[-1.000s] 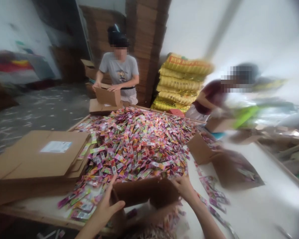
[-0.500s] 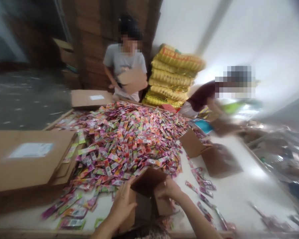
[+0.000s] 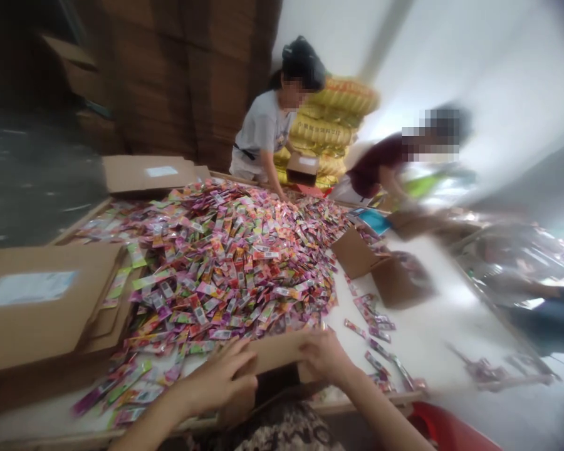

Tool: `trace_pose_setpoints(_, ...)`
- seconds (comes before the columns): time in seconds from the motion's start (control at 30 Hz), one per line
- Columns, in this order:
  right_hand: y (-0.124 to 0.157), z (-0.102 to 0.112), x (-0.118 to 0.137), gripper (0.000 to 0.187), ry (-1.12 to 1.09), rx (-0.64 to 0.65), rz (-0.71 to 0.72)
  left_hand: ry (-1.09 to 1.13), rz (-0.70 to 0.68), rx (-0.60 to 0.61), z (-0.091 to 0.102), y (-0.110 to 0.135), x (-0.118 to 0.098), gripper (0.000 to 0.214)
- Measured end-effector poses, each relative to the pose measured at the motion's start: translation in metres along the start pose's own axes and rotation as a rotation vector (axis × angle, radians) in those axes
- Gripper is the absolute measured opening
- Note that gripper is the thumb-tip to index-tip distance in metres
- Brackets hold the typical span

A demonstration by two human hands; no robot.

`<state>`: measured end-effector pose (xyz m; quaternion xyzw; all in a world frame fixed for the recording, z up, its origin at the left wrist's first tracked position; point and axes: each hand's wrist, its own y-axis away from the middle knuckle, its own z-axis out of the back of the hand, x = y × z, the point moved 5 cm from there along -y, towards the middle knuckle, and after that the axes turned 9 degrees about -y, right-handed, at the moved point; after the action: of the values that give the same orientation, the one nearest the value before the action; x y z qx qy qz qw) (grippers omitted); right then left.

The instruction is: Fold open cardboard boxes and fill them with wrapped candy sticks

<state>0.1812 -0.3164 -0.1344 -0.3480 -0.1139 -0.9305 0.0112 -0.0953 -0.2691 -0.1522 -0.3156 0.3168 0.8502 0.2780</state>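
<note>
- Gripping a small cardboard box (image 3: 275, 351) at the near edge of the tabletop (image 3: 451, 332), the left hand (image 3: 216, 379) curls its fingers (image 3: 242, 363) over the box's left flap, forearm angling in from lower left.
- Head view: the right hand (image 3: 324, 357) clamps the box's right side, fingers closed on the cardboard, forearm running down to lower right.
- The box sits just in front of a heaped pile of colourful sachets (image 3: 225, 257), touching its near fringe.
- Flattened cartons (image 3: 42, 300) lie stacked at left; an open box (image 3: 385, 269) rests at right among stray sachets.
- Across the tabletop, a person in a grey shirt (image 3: 263, 128) holds a small carton (image 3: 302, 169); another person in dark red (image 3: 380, 169) bends nearby, blurred.
</note>
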Motion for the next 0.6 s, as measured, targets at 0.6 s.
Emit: trace_pose_setpoints(0.6,0.012,-0.006,0.045,0.029,-0.180,0.324,0.060,-0.304,0.050,0.050,0.020,-0.036,-0.037,0.065)
